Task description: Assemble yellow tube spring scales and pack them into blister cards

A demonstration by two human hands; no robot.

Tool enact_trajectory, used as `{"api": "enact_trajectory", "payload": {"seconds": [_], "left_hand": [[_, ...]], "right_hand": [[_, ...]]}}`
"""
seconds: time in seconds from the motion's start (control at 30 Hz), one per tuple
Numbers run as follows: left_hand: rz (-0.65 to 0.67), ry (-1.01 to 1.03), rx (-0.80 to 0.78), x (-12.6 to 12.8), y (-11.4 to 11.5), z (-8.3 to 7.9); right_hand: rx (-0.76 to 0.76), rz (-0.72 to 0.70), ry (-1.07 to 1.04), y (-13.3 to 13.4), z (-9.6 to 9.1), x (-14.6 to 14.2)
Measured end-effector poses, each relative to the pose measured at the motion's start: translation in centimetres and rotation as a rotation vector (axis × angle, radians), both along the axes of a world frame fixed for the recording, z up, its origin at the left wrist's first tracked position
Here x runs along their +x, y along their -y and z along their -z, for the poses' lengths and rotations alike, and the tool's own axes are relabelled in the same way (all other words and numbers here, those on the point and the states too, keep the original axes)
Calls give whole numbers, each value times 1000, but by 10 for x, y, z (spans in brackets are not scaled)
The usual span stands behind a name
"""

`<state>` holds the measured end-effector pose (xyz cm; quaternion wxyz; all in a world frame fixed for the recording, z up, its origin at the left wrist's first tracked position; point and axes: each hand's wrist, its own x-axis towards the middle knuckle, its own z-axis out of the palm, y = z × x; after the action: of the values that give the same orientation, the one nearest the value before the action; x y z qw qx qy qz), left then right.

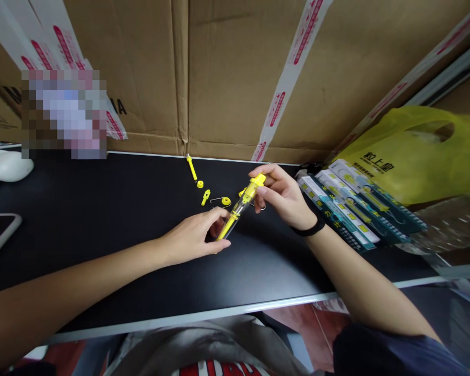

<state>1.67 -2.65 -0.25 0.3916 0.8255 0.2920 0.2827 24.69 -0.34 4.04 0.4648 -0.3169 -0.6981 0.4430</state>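
Note:
A clear tube with yellow parts inside (240, 206), much like a large syringe, is held tilted above the table between both hands. My left hand (198, 232) is closed around its lower end. At the upper end, my right hand (281, 194) grips the yellow cap (257, 180) with thumb and fingers. Beyond the hands lie loose yellow pieces: a long rod (191, 168), a small ring (200, 184), a short slotted piece (206, 197) and a round piece (226, 201) beside a thin bent metal key (216, 199). Another yellow piece (242, 192) is partly hidden behind the tube.
Several printed boxes (360, 203) and a yellow plastic bag (411, 151) are on the right. A large cardboard box (227, 78) walls off the back of the black table (113, 209). At left are a phone-like device (0, 235) and a white rounded object (11, 166).

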Motion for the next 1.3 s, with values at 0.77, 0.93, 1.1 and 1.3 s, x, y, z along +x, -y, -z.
{"api": "enact_trajectory", "payload": {"seconds": [0.77,0.93,1.1,1.3], "left_hand": [[-99,391,82,31,-21,-19],[-89,401,67,29,-23,-19],[-29,370,85,28,-26,-19],[120,311,284,27,-37,-13]], "right_hand": [[80,-6,10,17,1,-11],[63,11,16,18,0,-13],[61,1,31,15,1,-11],[122,8,114,12,-1,-6]]}}
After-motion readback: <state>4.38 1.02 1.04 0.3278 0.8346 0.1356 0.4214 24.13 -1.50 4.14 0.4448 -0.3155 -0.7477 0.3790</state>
